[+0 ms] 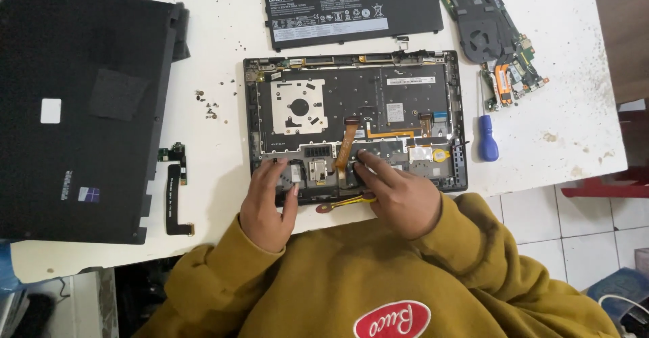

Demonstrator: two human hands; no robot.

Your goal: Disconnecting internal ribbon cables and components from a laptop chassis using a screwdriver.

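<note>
An opened laptop base (355, 118) lies on the white table (216, 34), its inner frame and an orange flex cable (345, 142) exposed. My left hand (267, 206) rests on the near left edge of the base, fingers spread flat on the trackpad area. My right hand (395, 192) presses its fingertips on the middle of the near edge, beside the orange cable. A small orange-and-yellow flex part (345, 204) pokes out from under the base between my hands. Neither hand holds a tool.
A black laptop lid (81, 108) lies at left, a flat battery (351, 10) at the back, a motherboard with fan (493, 34) at back right. A blue-handled screwdriver (487, 138) sits right of the base. Loose screws (206, 105) and a small board with black cable (176, 189) lie left.
</note>
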